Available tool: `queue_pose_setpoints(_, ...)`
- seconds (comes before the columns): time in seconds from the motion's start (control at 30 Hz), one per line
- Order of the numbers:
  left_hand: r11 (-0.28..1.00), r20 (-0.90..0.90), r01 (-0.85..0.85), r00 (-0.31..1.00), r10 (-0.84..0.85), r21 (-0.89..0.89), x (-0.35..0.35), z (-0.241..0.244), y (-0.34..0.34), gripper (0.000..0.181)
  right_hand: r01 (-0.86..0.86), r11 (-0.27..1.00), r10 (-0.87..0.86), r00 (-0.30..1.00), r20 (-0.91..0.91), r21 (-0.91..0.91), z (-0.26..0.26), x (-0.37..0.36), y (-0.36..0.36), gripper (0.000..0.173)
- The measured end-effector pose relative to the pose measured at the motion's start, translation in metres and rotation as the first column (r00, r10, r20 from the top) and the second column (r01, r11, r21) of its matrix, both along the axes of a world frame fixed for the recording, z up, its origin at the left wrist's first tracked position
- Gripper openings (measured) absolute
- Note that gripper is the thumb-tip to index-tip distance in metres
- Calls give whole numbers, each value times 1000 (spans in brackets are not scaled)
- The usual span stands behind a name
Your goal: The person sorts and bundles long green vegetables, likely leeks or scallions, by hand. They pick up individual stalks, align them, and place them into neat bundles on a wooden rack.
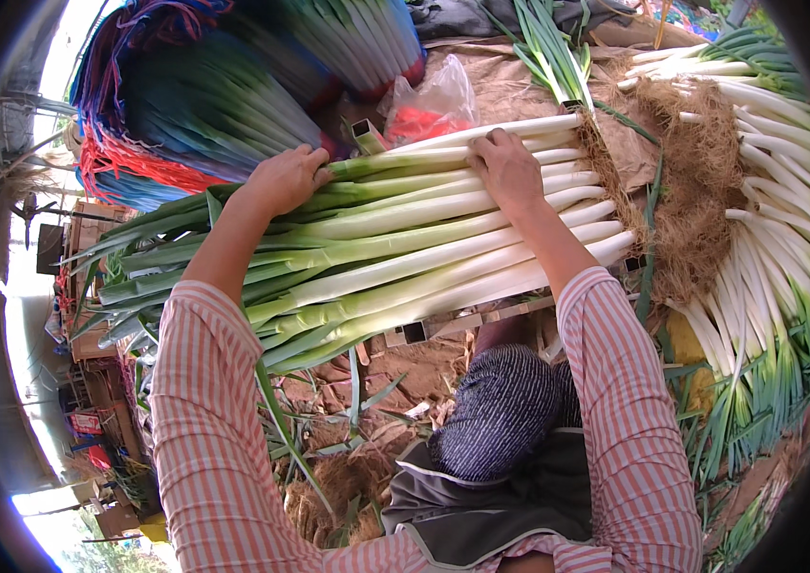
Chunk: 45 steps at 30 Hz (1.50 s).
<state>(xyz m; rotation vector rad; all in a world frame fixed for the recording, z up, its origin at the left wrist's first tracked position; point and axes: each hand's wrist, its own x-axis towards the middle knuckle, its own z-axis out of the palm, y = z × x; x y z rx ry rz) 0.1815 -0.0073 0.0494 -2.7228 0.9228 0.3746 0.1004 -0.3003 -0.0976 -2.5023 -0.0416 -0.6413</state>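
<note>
A broad layer of Welsh onions (405, 236) lies side by side before me, with white stems and fibrous roots (616, 186) to the right and dark green leaves (161, 272) to the left. My left hand (290, 179) curls over the far edge of the layer, where the stems turn green. Farther right, my right hand (509, 168) grips the far-side white stems, its fingers bent over them. The fingertips of both hands are partly hidden. Under the onions, square metal tube ends of a stand (413, 332) show at the near side.
Net-wrapped onion bundles (219, 107) stand at the back left. Beside them is a clear plastic bag (434, 100) with red contents. A large pile of onions (749, 286) spreads along the right, roots inward. Leaf scraps and root trimmings (348, 473) litter the ground near my knee (498, 408).
</note>
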Motion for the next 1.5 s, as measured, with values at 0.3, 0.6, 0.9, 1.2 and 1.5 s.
queue_pose_setpoints(0.3, 992, 13, 75, 997, -77, 99, -29, -9, -10, 28, -24, 1000, 24, 999, -42, -11, -1, -4, -5, 17)
queue_pose_setpoints(0.6, 990, 55, -8, 998, 1, 143, -20, -16, -5, 27, -56, 998, 56, 994, -95, 0, -7, 13, 0, 14)
queue_pose_setpoints(0.9, 991, -93, -50, 995, 38, -126, -12, -54, 19, 50, 161, 861, 15, 940, -341, 482, -39, 34, 4, 18)
queue_pose_setpoints(1.2, 951, 80, -192, 981, 178, 243, -53, -55, -38, 69, -142, 841, 182, 983, -26, 521, 4, -32, -57, 23)
queue_pose_setpoints(1.5, 947, 126, -188, 979, 159, 261, -53, -54, -26, 67, 593, 11, -698, 581, -418, 805, -81, -278, -335, 34)
